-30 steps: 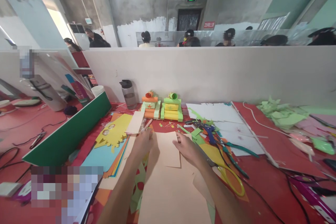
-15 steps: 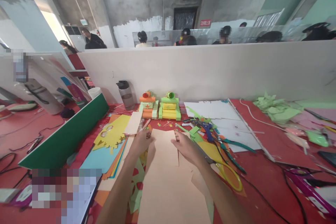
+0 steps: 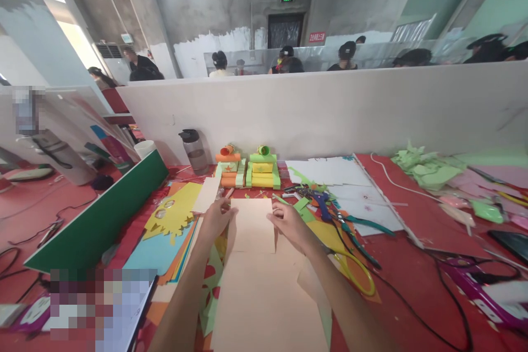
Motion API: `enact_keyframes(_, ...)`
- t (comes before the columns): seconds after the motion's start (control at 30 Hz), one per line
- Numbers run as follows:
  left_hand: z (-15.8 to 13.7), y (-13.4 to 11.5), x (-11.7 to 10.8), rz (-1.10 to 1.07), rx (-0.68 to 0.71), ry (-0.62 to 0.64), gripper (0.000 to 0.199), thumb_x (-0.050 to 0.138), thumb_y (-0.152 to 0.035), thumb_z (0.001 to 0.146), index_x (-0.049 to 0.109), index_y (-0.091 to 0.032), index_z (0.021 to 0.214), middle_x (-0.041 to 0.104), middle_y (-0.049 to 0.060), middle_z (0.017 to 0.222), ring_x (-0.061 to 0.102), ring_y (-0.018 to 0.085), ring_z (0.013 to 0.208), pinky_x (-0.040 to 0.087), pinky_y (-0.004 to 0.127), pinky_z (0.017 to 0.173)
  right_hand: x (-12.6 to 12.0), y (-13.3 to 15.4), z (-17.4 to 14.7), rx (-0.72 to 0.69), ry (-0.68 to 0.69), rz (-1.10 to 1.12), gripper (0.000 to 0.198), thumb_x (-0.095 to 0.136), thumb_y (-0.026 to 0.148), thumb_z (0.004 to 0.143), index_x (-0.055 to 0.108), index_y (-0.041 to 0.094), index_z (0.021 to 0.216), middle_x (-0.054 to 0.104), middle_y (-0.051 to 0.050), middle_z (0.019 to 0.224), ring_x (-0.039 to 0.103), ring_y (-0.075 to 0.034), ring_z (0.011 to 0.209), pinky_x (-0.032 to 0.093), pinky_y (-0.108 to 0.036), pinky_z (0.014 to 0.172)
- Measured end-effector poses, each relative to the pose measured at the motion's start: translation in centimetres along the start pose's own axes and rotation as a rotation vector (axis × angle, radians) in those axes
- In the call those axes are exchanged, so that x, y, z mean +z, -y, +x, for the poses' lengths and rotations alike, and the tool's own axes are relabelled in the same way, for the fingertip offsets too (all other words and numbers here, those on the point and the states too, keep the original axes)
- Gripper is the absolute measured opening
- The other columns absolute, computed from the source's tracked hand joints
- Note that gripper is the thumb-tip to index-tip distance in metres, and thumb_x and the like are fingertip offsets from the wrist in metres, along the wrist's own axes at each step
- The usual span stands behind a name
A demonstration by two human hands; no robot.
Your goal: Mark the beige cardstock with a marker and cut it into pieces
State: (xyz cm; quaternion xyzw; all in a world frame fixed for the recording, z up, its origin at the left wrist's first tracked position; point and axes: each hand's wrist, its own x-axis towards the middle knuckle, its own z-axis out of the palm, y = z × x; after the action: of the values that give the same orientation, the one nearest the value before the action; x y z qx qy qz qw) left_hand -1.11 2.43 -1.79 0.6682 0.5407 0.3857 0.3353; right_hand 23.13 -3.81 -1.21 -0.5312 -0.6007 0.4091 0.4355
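Observation:
Between my two hands is a small peach-coloured paper rectangle (image 3: 252,225). My left hand (image 3: 218,216) pinches its left edge near the top, and my right hand (image 3: 287,221) has the right edge between thumb and fingers. Beneath it lies a larger peach paper sheet (image 3: 268,302), running toward me. To the right of my right forearm are scissors with yellow handles (image 3: 358,275), partly hidden. Another pale peach paper piece (image 3: 206,196) lies just beyond my left hand.
Two rolled-paper models, one orange (image 3: 230,167) and one green and yellow (image 3: 263,169), stand by the white partition (image 3: 313,115). A water bottle (image 3: 193,153) is beside them. Teal-handled pliers (image 3: 367,223) lie right; a green board (image 3: 103,209) stands left.
The small rectangle has been squared up over the large sheet, its top edge now straight between my hands. My left hand has shifted slightly left. The view has turned a little.

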Motion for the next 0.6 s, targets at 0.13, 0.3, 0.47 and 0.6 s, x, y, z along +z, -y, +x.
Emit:
enact_keyframes(0.13,0.0,-0.2,0.0,-0.006,-0.01,-0.037,0.027,0.068,-0.035,0.076,0.068,-0.019,0.099,0.07,0.004,0.083,0.065,0.018,0.069,0.046,0.026,0.064,-0.1,-0.3,0.1,-0.001,-0.032,-0.017,0.017,0.061,0.033,0.083,0.051,0.021,0.075,0.055,0.003,0.062,0.048,-0.014,0.057,0.034,-0.025,0.055)
enact_keyframes(0.3,-0.2,-0.7,-0.1,0.01,-0.004,-0.048,0.03,0.066,-0.035,0.078,0.072,-0.02,0.103,0.073,0.004,0.092,0.068,0.019,0.076,0.048,0.027,0.069,0.0,-1.3,0.5,0.002,-0.075,0.033,0.022,0.067,0.036,0.08,0.053,0.021,0.075,0.056,0.004,0.061,0.05,-0.013,0.056,0.035,-0.025,0.056)
enact_keyframes(0.47,-0.2,-0.9,0.2,0.011,0.001,-0.065,0.035,0.064,-0.036,0.08,0.073,-0.021,0.11,0.075,0.004,0.09,0.069,0.02,0.077,0.048,0.026,0.068,0.1,-2.2,1.1,0.05,-0.117,0.146,0.026,0.074,0.041,0.075,0.059,0.02,0.082,0.064,0.001,0.065,0.056,-0.016,0.057,0.04,-0.025,0.055)
enact_keyframes(0.6,0.0,-0.6,0.3,0.003,0.014,-0.102,0.037,0.061,-0.037,0.081,0.072,-0.02,0.112,0.074,0.004,0.089,0.068,0.019,0.076,0.049,0.026,0.068,0.1,-2.2,1.1,0.081,-0.131,0.156,0.031,0.072,0.046,0.076,0.06,0.02,0.086,0.063,0.001,0.061,0.047,-0.012,0.043,0.032,-0.023,0.041)
